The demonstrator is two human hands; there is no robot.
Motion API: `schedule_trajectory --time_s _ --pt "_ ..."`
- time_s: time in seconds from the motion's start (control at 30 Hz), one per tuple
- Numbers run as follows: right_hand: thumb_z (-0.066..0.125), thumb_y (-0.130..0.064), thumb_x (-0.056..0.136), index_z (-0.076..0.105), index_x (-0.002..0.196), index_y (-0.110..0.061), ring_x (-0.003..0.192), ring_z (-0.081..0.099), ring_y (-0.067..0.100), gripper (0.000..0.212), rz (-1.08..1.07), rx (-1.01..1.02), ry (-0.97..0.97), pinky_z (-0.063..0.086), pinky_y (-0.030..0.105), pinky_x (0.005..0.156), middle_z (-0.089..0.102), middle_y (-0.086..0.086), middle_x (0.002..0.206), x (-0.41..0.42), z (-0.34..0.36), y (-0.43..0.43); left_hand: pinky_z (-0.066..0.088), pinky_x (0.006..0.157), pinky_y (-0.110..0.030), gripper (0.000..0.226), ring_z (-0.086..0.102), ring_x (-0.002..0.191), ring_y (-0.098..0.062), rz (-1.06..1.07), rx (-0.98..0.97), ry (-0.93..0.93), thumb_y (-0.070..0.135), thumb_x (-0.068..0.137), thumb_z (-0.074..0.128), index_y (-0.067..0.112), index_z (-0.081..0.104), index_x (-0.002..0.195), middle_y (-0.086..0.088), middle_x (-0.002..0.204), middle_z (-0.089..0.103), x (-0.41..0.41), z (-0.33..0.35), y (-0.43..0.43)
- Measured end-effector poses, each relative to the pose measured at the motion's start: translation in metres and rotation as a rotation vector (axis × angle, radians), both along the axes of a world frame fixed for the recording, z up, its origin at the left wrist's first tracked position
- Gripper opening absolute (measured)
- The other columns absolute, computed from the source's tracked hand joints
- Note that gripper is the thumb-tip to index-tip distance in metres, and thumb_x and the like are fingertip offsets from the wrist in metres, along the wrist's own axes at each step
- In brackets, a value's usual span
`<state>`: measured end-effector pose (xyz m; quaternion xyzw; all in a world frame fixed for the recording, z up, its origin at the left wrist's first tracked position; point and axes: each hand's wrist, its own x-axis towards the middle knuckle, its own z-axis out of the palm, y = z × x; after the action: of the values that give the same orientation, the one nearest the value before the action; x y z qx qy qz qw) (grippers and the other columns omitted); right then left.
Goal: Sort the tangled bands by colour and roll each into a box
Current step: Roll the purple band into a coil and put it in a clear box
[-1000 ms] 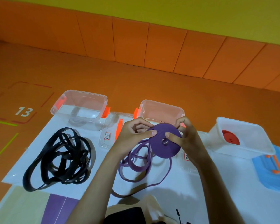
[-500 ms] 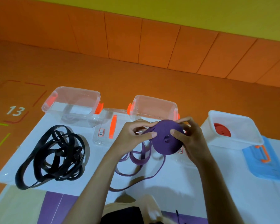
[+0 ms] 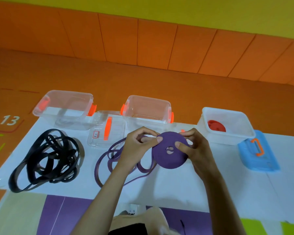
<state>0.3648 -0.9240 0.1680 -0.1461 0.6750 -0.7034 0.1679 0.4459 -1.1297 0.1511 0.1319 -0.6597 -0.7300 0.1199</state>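
Note:
A flat purple roll [image 3: 170, 158] of band is held upright above the white sheet [image 3: 210, 184] between both hands. My left hand [image 3: 139, 143] pinches its upper left edge with thumb and fingers. My right hand [image 3: 192, 146] grips its right side, thumb pressed near the centre hole. The loose purple band [image 3: 109, 160] trails in loops on the sheet to the left of the roll. A black tangle of bands [image 3: 47, 158] lies at the left. A rolled red band [image 3: 216, 126] sits in the white box [image 3: 227, 136] at the right.
Two clear boxes with orange clips stand at the back, one at left [image 3: 64, 109] and one in the middle [image 3: 148, 111]. A clear lid [image 3: 107, 129] lies between them. A blue lid [image 3: 256, 155] lies right of the white box. Orange floor and wall panels lie beyond.
The roll has turned in my hands and taken up more of the loose purple band, whose loops have shifted on the sheet. The camera has tilted down a little.

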Motion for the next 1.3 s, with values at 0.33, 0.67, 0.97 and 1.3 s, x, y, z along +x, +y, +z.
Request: schedule_trajectory --time_s 0.33,0.67,0.97,1.3 --pt "0.084 -0.013 0.089 0.058 0.115 -0.030 0.104 0.076 0.034 0.040 0.153 0.080 -0.096 0.066 0.044 0.070 0.074 0.011 0.117 0.043 -0.001 0.042 0.063 0.085 -0.051 0.019 0.071 0.094 -0.045 0.035 -0.029 -0.090 0.020 0.084 0.090 0.026 0.082 0.099 -0.022 0.099 0.073 0.051 0.007 0.047" --pt "0.083 -0.008 0.088 0.067 0.111 -0.031 0.106 0.076 0.031 0.037 0.011 -0.098 -0.194 0.065 0.042 0.071 0.077 0.006 0.115 0.084 -0.004 0.008 0.057 0.066 -0.018 0.025 0.075 0.079 -0.009 0.178 -0.051 -0.074 0.004 0.082 0.088 0.010 0.073 0.102 0.007 0.095 0.079 0.106 0.023 0.033" --pt "0.082 -0.008 0.089 0.056 0.112 -0.020 0.109 0.075 0.026 0.036 0.160 0.094 -0.159 0.064 0.034 0.063 0.077 -0.001 0.113 0.077 -0.007 -0.041 0.060 0.075 -0.029 0.029 0.078 0.093 -0.022 0.172 0.016 -0.127 0.025 0.073 0.094 0.025 0.082 0.100 -0.001 0.101 0.080 0.103 0.000 -0.030" --pt "0.085 0.000 0.082 0.071 0.100 -0.019 0.110 0.069 0.046 0.030 -0.141 0.010 -0.180 0.057 0.055 0.086 0.076 0.015 0.111 0.081 -0.026 -0.136 0.062 0.075 -0.038 0.029 0.074 0.087 -0.025 0.288 0.267 -0.031 0.014 0.075 0.093 0.018 0.071 0.092 -0.006 0.089 0.075 0.088 -0.027 -0.100"
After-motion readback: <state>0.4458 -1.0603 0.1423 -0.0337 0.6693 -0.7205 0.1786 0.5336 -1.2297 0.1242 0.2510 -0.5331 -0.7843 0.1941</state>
